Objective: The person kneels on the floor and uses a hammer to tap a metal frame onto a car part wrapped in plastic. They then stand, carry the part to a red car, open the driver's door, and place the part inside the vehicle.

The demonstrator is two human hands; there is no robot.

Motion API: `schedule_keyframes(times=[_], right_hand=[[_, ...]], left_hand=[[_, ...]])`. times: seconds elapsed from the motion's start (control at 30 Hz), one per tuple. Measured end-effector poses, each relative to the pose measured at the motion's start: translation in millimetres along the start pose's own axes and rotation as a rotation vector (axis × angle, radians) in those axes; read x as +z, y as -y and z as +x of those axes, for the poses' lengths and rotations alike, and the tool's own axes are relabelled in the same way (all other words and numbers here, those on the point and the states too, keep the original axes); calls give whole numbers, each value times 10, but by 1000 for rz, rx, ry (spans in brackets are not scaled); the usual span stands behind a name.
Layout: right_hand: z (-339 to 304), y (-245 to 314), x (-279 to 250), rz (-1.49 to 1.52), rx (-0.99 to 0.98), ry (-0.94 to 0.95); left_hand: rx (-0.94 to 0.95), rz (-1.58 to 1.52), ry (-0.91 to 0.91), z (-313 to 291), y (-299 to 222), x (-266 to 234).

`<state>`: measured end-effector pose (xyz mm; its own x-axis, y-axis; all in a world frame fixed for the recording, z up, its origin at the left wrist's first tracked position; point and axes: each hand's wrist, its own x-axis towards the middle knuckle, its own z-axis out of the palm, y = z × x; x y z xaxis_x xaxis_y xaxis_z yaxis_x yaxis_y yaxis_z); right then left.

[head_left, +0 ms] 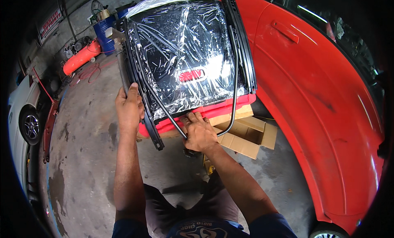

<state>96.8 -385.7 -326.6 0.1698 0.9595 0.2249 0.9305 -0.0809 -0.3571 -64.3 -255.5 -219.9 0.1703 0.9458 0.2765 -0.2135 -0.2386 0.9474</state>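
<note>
A car seat [164, 41] lies underside up before me, its black base wrapped in clear plastic and its edge red. Black slide rails [240, 45] run along both sides. My left hand [130, 106] is wrapped around the handle of a hammer [122, 63] beside the left rail, with the metal head pointing away from me. At the seat's near edge, my right hand [200, 131] is closed over the crosspiece of a U-shaped metal bar [234, 94]. Its fingertips reach the red edge, and the palm hides part of the bar.
Close on the right stands a red car body [303, 82]. An open cardboard box [246, 135] sits below the seat. Farther left are a red air compressor tank [82, 57], a blue drum [104, 33], a red floor jack [51, 115] and a white car [20, 102].
</note>
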Motion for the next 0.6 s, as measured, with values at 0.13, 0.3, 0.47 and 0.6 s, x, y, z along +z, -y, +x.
schedule_keyframes(times=[0.13, 0.3, 0.47, 0.6], right_hand=[[-11, 15, -16, 22, 23, 19], [-11, 15, 38, -9, 21, -17], [-13, 10, 68, -12, -10, -73], [-32, 45, 20, -50, -5, -45]], left_hand=[[4, -9, 14, 5, 1, -12], [12, -25, 7, -1, 9, -6], [59, 31, -12, -29, 43, 15], [139, 85, -36, -14, 98, 25]])
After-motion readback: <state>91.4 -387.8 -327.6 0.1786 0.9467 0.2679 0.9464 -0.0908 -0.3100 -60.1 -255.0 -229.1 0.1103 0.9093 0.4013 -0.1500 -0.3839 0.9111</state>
